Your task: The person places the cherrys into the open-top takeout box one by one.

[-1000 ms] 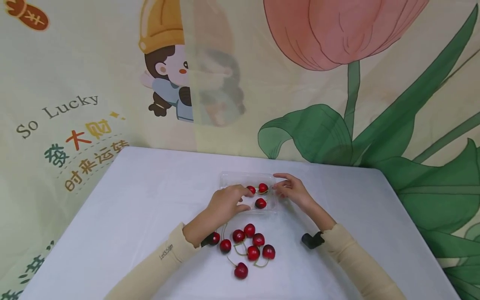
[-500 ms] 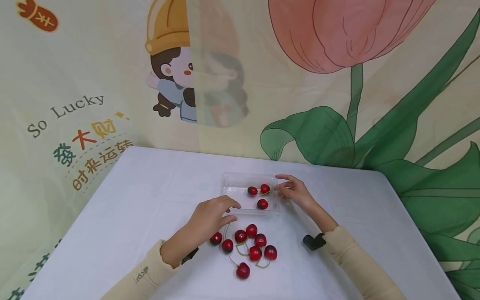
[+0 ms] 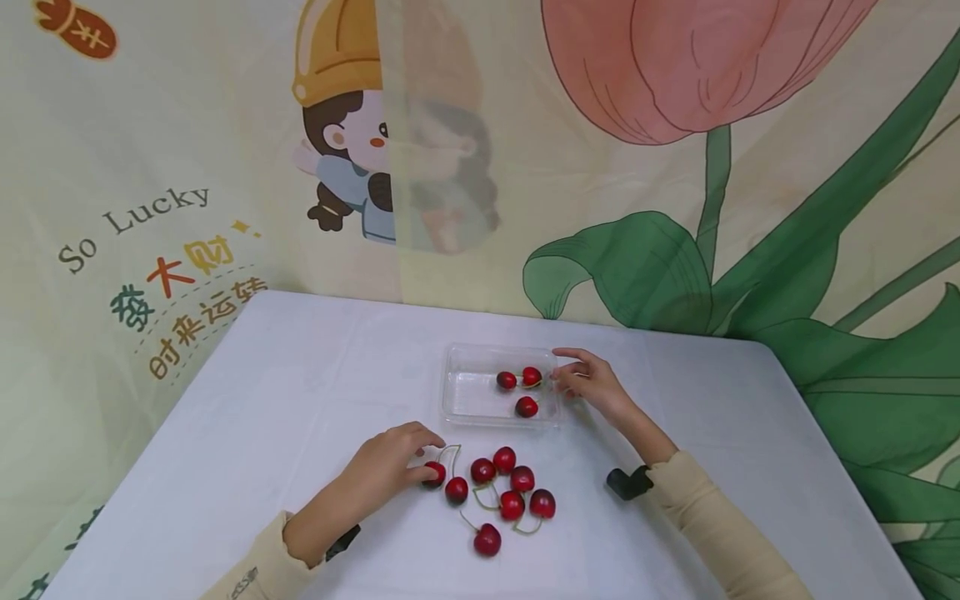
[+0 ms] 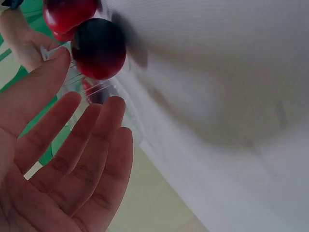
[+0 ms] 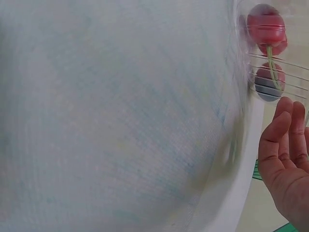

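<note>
A clear plastic container (image 3: 472,402) on the white cloth has 3 red cherries (image 3: 527,407) in its right half. My right hand (image 3: 596,387) is at its right end, fingertips touching or very close to the wall; the right wrist view shows those fingers (image 5: 285,133) loosely bent beside the plastic. My left hand (image 3: 371,473) reaches the leftmost loose cherry (image 3: 437,477), its thumb at the fruit. In the left wrist view a dark red cherry (image 4: 99,53) lies just beyond the thumb and the relaxed, spread fingers (image 4: 108,140); no firm pinch shows.
Several stemmed cherries (image 3: 512,506) lie in a loose group in front of the container. One cherry (image 3: 487,540) sits nearest me. The table (image 3: 315,375) ends at a printed backdrop (image 3: 465,275). Dark wrist cameras (image 3: 628,482) stick out by both sleeves.
My left hand has drawn back from over the container, leaving 3 cherries in it, and come down leftward to the leftmost loose cherry. The right hand has stayed at the container's end.
</note>
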Available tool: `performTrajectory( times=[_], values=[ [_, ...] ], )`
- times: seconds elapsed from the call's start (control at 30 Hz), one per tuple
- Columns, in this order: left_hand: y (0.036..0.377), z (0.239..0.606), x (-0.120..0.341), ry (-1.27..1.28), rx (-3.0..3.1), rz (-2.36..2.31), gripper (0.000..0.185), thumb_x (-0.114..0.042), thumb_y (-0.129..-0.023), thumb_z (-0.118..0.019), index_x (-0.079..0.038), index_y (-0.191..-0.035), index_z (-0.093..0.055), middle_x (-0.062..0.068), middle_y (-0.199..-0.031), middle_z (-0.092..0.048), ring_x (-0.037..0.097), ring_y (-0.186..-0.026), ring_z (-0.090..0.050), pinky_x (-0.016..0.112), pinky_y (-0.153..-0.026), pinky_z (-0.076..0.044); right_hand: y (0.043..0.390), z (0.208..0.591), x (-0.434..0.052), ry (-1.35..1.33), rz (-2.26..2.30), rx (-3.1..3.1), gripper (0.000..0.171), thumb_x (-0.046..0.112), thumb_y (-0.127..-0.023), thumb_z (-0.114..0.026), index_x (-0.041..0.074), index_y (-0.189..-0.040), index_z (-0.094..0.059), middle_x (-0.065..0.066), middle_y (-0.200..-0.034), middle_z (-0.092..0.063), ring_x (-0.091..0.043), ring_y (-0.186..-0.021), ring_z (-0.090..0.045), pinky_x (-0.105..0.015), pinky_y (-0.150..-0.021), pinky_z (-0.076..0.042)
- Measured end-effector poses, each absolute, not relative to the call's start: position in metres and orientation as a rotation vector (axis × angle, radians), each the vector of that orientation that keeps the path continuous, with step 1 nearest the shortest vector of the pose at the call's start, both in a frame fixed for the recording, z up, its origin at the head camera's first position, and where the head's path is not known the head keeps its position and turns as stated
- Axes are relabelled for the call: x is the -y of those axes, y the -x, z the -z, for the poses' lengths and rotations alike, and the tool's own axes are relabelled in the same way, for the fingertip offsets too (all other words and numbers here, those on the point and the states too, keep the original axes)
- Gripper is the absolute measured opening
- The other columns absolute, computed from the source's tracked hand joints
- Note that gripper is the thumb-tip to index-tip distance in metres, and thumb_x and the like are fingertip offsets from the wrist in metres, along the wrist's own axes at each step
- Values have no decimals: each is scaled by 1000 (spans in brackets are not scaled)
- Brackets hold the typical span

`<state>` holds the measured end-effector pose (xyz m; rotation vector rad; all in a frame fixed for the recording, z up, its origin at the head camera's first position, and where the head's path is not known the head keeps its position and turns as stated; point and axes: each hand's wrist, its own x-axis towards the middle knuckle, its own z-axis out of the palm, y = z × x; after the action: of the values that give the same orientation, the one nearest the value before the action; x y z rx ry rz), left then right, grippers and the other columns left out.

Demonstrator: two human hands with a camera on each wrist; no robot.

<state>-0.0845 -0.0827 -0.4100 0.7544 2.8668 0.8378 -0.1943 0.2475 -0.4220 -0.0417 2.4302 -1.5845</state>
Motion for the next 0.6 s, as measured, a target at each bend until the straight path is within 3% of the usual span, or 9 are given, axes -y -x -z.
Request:
performTrajectory(
  times=[0.6],
  values=[
    [80,422,92,-857,-2753,-826,31,-10,-77,-82,-2,-104,-70,1,-90,-69,15,-80,-63,30,-70,-53,196,423,-247,-1,1586,-2424,45,14,-99,-57,7,-141,-46,-23,-116,-64,-22,-91,-64,-31,-81,-55]
  ],
)
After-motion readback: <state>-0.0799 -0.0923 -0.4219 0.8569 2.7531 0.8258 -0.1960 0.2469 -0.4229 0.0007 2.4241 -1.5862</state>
